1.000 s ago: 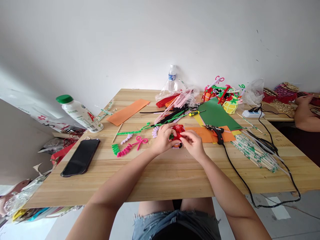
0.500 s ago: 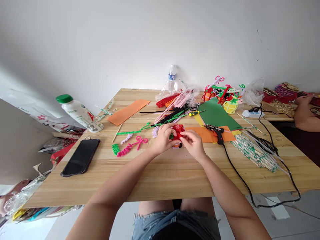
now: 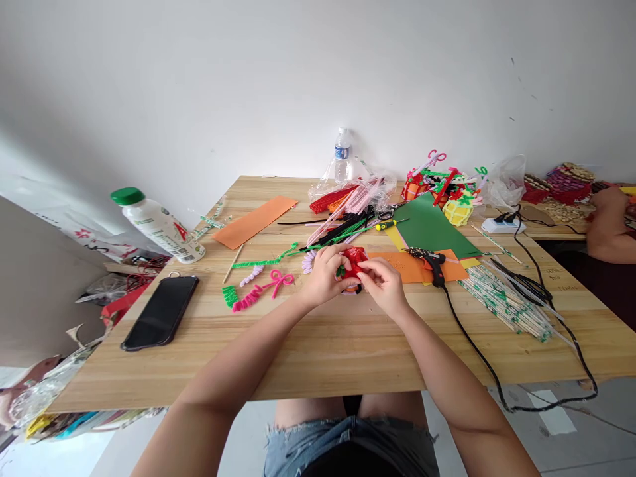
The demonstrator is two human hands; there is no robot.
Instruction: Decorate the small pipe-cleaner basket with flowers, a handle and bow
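Note:
Between my two hands is a small red fuzzy pipe-cleaner craft piece with a bit of green on its left side. My left hand is closed around its left side, thumb underneath. The fingertips of my right hand pinch its right edge. Much of the piece is hidden by my fingers. Just left of my left hand lies a lilac pipe-cleaner coil. Right of my right hand a black and orange glue gun rests on an orange paper sheet.
Pink and green pipe-cleaner shapes, a phone and a white bottle are on the left. Loose pipe cleaners lie behind. Wrapped sticks and a black cable are on the right. A co-worker's arm shows far right.
My hands and the red piece look almost the same as before. At far right, the co-worker's arm has shifted slightly.

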